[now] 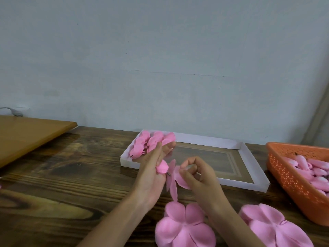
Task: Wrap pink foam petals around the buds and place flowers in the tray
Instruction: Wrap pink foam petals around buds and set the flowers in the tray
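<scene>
My left hand [153, 168] holds a pink bud [161, 167] between thumb and fingers, its short dark pin pointing right. My right hand [195, 172] pinches a pink foam petal piece [175, 180] just beside the bud, its lobes hanging down. Behind both hands lies the white shallow tray [249, 157], with several finished pink flowers [151, 141] in its far left corner. Two flat pink petal stacks lie at the near edge, the left stack [185, 227] and the right stack [272, 227].
An orange perforated basket [284, 172] at the right holds several pink buds [313, 168]. A lighter wooden board [26, 136] lies at the far left on the dark wooden table [71, 184]. A pale wall stands right behind the table.
</scene>
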Demonstrator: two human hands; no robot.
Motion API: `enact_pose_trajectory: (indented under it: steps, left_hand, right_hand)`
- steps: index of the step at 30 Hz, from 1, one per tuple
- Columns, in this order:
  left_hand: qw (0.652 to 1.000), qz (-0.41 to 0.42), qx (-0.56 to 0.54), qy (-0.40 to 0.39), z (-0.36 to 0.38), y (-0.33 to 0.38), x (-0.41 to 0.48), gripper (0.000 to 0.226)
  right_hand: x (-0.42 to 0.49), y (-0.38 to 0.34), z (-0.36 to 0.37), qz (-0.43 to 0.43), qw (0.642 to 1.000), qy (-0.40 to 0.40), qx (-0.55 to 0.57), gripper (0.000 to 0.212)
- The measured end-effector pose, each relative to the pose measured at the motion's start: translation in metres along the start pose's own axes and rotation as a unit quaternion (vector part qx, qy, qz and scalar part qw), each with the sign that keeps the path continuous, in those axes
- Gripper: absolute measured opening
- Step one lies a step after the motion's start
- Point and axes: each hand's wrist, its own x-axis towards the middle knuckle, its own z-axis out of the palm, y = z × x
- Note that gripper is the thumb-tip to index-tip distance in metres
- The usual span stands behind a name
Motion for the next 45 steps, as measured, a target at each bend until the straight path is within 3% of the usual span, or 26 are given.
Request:
enact_pose_trajectory:
  steps: [14, 19, 25, 30, 36, 41, 45]
  left_hand:
    - [1.000, 0.001, -0.028, -0.001, -0.005, -0.006, 0.003, 0.045]
    - [0.997, -0.009, -0.071, 0.006, -0.004, -0.007, 0.005, 0.064]
    - [0.994, -0.027, -0.105, -0.002, -0.001, -0.003, 0.005, 0.040]
    - [0.995, -0.027, -0.093, 0.011, -0.001, -0.003, 0.003, 0.038]
    - [0.998, -0.018, -0.057, 0.010, 0.001, -0.003, 0.000, 0.049]
    - [0.999, -0.028, -0.036, 0.021, 0.002, -0.004, -0.004, 0.068]
    - [0.999, -0.020, -0.023, 0.027, 0.003, -0.002, -0.004, 0.061]
  right_hand:
    - [-0.005, -0.013, 0.004, -0.008, 0.998, -0.027, 0.049, 0.028]
    - [-0.004, -0.011, 0.004, 0.009, 0.999, -0.011, 0.042, 0.030]
    - [-0.003, -0.006, 0.003, 0.014, 1.000, 0.012, 0.012, 0.021]
    - [-0.004, -0.007, 0.004, 0.015, 1.000, -0.004, 0.008, 0.035]
    - [-0.007, -0.011, 0.009, 0.004, 0.999, -0.015, 0.052, 0.019]
    - [-0.009, -0.013, 0.010, 0.015, 0.998, -0.012, 0.065, 0.020]
    - [-0.009, -0.014, 0.007, 0.009, 0.997, -0.009, 0.070, 0.019]
